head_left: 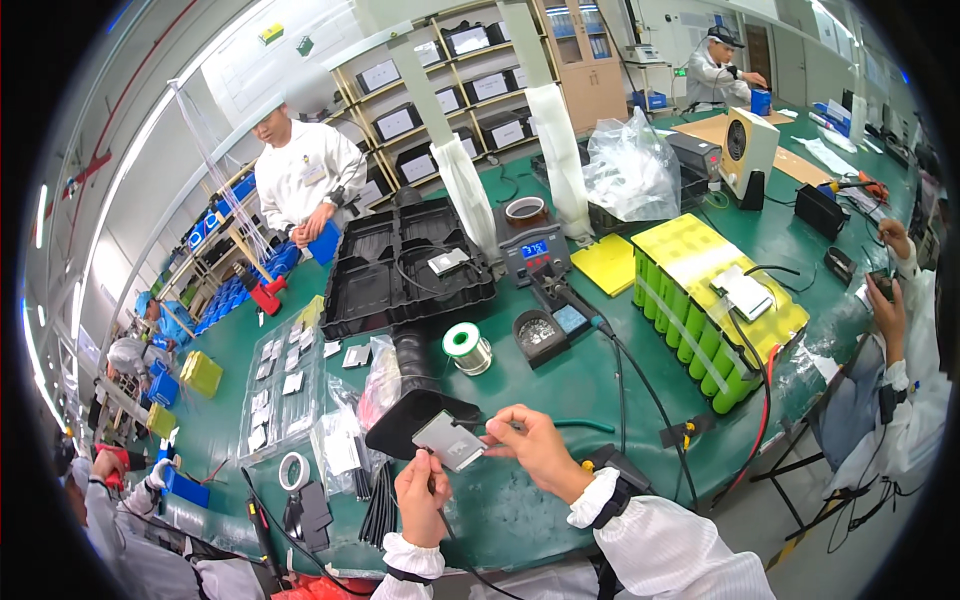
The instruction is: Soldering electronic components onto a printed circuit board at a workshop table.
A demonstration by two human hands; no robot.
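Note:
My left hand [420, 497] pinches the lower left edge of a flat grey module [450, 441], thin and rectangular with small tabs along one side. My right hand [540, 450] has its thumb and fingertips closed at the module's right edge. A black cable [462, 548] runs from beside my left hand toward the lower edge; whether it joins the module is hidden. Right behind the module is the black hood [400, 425] of a ribbed fume hose. A solder spool [467, 350] with a green rim stands beyond my hands, beside a soldering station [533, 245] with a lit display.
A black moulded tray [405, 265] lies behind the hose. To the right stands a green-celled battery pack [715, 310] with yellow ends. Clear trays [285, 385] of modules, a tape roll [293, 471] and black tubing [378, 508] lie left. Other people work around the green table [590, 400].

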